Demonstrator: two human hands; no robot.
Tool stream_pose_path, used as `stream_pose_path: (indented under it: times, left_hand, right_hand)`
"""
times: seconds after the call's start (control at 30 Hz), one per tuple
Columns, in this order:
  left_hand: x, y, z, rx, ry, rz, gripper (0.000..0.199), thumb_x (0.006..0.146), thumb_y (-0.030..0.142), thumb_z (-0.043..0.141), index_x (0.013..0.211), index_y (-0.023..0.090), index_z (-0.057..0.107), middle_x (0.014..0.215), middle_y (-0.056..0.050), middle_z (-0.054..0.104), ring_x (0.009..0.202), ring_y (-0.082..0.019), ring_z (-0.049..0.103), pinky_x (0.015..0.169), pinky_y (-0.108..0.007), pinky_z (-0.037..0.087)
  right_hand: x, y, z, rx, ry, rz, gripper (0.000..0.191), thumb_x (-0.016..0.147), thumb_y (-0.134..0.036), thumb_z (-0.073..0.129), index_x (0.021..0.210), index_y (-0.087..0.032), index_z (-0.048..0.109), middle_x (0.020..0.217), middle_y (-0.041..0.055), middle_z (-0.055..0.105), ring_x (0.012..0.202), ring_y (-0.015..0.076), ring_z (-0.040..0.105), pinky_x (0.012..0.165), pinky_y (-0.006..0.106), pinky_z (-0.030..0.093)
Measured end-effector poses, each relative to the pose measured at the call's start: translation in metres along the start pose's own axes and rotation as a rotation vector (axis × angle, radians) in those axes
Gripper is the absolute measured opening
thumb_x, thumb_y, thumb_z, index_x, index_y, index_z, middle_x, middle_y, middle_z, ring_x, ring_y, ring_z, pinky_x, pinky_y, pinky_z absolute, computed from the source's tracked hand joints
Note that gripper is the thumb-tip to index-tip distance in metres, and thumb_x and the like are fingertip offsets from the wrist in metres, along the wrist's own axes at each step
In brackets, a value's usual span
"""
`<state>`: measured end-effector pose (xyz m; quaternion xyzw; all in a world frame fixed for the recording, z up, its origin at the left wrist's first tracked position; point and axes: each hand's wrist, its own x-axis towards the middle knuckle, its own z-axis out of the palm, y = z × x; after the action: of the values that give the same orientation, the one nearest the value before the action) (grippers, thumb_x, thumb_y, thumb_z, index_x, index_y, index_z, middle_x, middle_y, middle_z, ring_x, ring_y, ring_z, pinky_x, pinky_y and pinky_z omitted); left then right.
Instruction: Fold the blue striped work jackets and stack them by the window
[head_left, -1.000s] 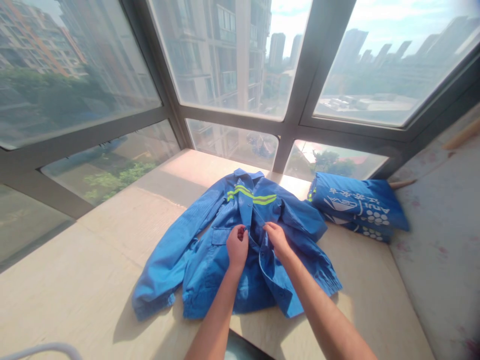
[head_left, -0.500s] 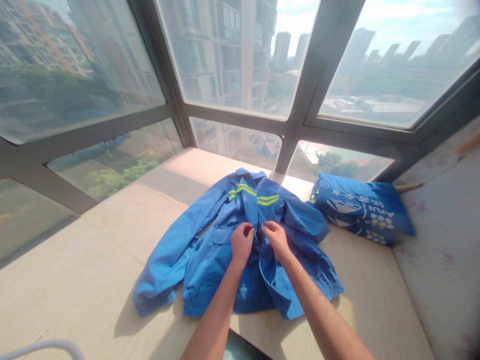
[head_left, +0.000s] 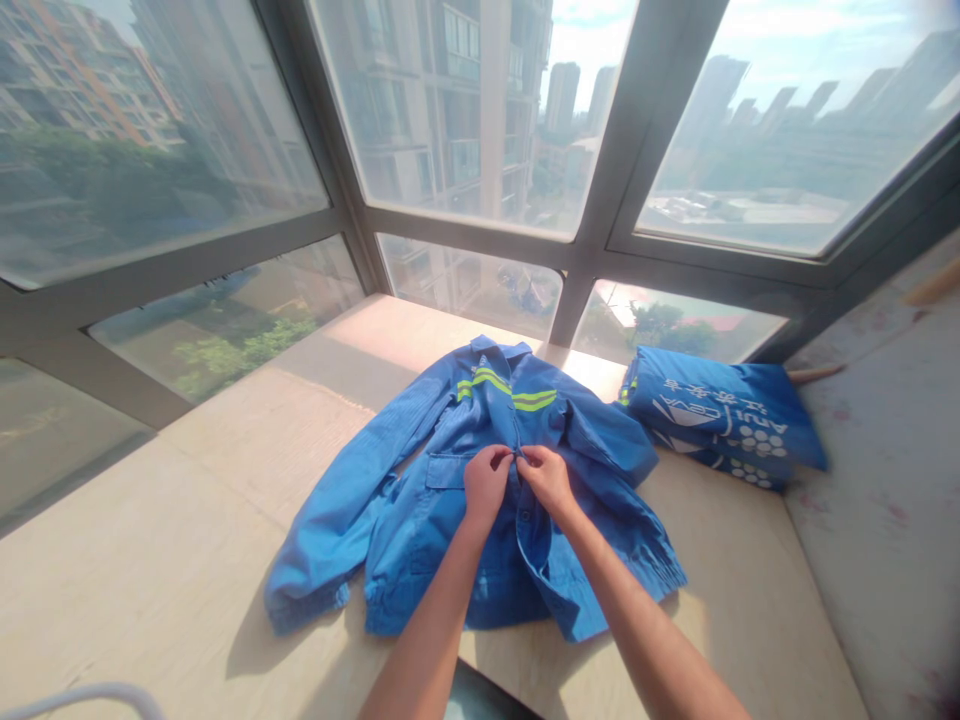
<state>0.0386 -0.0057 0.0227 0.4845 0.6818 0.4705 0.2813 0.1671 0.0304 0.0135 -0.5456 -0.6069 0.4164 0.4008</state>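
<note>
A blue work jacket (head_left: 420,530) with yellow-green stripes lies front up, its collar toward the windows and its sleeves spread to the sides. My left hand (head_left: 486,482) pinches one front edge at mid-chest. Close against it, my right hand (head_left: 547,478) grips the opposite front edge, and the fingertips of both hands nearly meet. Whatever small fastening is between the fingers is hidden. Below the hands the front hangs apart, with a button (head_left: 525,515) showing on the right-hand edge.
The jacket rests on a pale wooden surface (head_left: 225,480) under large framed windows (head_left: 465,120). At the right, folded blue garments with white print (head_left: 727,415) are stacked beside a wall (head_left: 885,500). A pale curved tube (head_left: 97,690) is at the lower left.
My right hand has moved slightly left, bringing its front edge up to the one in my left hand. The gap between the two edges there has closed.
</note>
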Motion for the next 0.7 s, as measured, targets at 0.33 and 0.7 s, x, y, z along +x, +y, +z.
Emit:
stream_pose_path:
  times: [0.33, 0.7]
  left_hand:
    - [-0.001, 0.013, -0.001, 0.192, -0.023, 0.034, 0.012, 0.085, 0.014, 0.064, 0.088, 0.020, 0.074, 0.090, -0.003, 0.076, 0.084, -0.016, 0.068, 0.080, -0.027, 0.046]
    - [-0.003, 0.022, -0.001, 0.310, -0.052, 0.026, 0.011, 0.085, 0.017, 0.063, 0.087, 0.021, 0.073, 0.088, -0.003, 0.074, 0.083, -0.017, 0.065, 0.077, -0.027, 0.041]
  right_hand:
    - [-0.001, 0.008, 0.004, 0.036, 0.014, 0.037, 0.037, 0.072, -0.036, 0.062, 0.097, -0.015, 0.079, 0.092, 0.0109, 0.079, 0.082, 0.0256, 0.072, 0.079, 0.036, 0.057]
    - [-0.005, 0.006, 0.005, 0.109, 0.033, 0.054, 0.038, 0.074, -0.040, 0.063, 0.097, -0.015, 0.078, 0.088, 0.0104, 0.078, 0.081, 0.0258, 0.071, 0.077, 0.036, 0.056]
